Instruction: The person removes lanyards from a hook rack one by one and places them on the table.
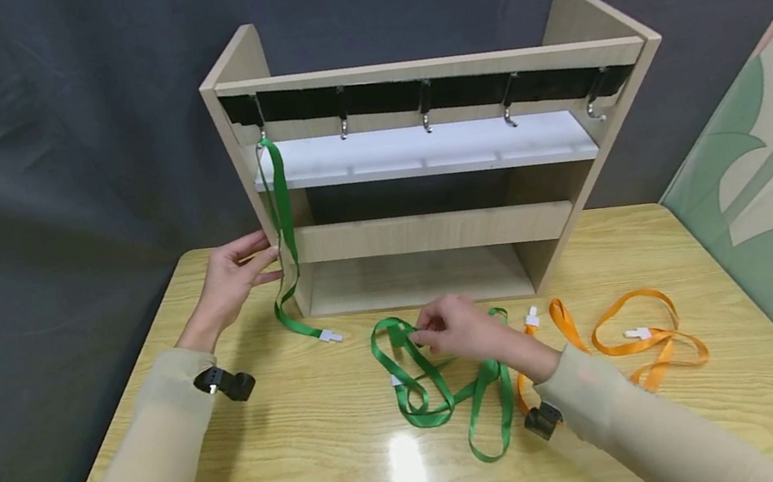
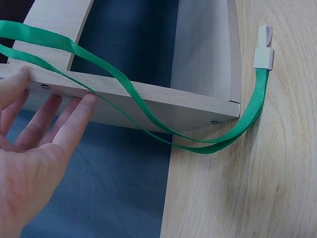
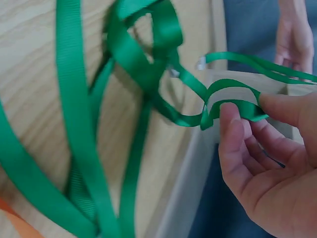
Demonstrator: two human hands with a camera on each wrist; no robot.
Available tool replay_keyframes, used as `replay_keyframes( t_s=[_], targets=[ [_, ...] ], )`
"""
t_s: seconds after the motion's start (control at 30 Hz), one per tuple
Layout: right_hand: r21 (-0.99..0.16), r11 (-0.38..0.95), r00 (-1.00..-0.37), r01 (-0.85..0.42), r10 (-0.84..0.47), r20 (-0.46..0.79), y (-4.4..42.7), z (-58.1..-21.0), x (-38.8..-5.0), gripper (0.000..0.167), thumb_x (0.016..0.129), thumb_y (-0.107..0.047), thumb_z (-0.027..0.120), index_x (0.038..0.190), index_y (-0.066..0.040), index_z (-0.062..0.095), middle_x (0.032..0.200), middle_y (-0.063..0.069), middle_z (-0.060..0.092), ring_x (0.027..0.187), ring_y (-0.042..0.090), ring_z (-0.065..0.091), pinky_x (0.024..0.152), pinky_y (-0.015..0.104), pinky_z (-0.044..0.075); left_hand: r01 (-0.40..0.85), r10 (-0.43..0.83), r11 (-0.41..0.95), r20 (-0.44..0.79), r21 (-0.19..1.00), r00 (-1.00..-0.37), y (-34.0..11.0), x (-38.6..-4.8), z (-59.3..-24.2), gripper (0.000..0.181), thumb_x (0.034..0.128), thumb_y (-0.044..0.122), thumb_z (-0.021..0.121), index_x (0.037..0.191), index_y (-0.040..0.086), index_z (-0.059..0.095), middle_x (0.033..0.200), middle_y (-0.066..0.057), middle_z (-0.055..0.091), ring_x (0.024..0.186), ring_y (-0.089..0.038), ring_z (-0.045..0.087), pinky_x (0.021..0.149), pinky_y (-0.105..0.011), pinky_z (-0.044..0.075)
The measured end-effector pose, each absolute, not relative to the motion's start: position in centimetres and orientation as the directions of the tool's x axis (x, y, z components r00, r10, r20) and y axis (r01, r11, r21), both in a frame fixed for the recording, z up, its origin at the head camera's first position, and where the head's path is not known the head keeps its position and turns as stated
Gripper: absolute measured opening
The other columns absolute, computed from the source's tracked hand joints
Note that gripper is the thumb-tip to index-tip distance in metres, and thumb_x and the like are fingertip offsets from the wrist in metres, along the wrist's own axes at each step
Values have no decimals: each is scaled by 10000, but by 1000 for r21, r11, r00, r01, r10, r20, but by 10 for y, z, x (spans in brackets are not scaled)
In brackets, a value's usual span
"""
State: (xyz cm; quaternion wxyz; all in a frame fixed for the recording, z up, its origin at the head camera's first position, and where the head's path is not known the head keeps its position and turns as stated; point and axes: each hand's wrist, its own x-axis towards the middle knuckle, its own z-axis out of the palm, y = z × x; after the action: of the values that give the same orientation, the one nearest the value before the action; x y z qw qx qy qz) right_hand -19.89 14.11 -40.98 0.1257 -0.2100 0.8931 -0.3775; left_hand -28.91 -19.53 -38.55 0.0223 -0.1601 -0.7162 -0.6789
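Note:
My right hand [image 1: 457, 327] pinches a bend of a green lanyard [image 1: 414, 418] lying loosely looped on the table. Close up in the right wrist view, its strap [image 3: 237, 106] passes between thumb and fingertips. Over on the left, my left hand [image 1: 227, 287] rests its fairly straight fingers [image 2: 74, 124] against the outer side panel of a wooden rack [image 1: 434, 233]. Another green lanyard [image 1: 283, 198] hangs from the rack's leftmost hook [image 1: 262, 130], passing in front of that side panel. Its white clip [image 1: 329, 336] reaches the tabletop.
Several more metal hooks, one of them the middle hook [image 1: 426, 118], line the rack's black strip with nothing hung on them. Orange lanyards [image 1: 649, 343] lie on the table [image 1: 299, 457] at the right, one partly behind my right forearm. A dark cloth [image 1: 40, 161] hangs behind.

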Motion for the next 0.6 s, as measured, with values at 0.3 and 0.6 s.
replay_keyframes(
  t_s=[0.3,0.6],
  targets=[
    [-639,715,-864,-284,-480,-152,131,-437,-199,189,916,-248,672,772,-128,651,615,-28,574,543,126,506,674,338,452,261,195,23,252,965,-948,-195,-289,-386,386,935,59,616,1307,-27,558,1163,-133,610,977,-178,629,779,-406,566],
    [-608,731,-854,-309,-495,-161,132,-444,-197,182,841,-274,758,777,-156,634,656,-42,562,586,116,482,582,284,433,251,198,39,239,967,-951,-195,-288,-385,396,940,66,613,1319,-27,546,1181,-142,602,981,-176,629,781,-387,568]
  ],
)
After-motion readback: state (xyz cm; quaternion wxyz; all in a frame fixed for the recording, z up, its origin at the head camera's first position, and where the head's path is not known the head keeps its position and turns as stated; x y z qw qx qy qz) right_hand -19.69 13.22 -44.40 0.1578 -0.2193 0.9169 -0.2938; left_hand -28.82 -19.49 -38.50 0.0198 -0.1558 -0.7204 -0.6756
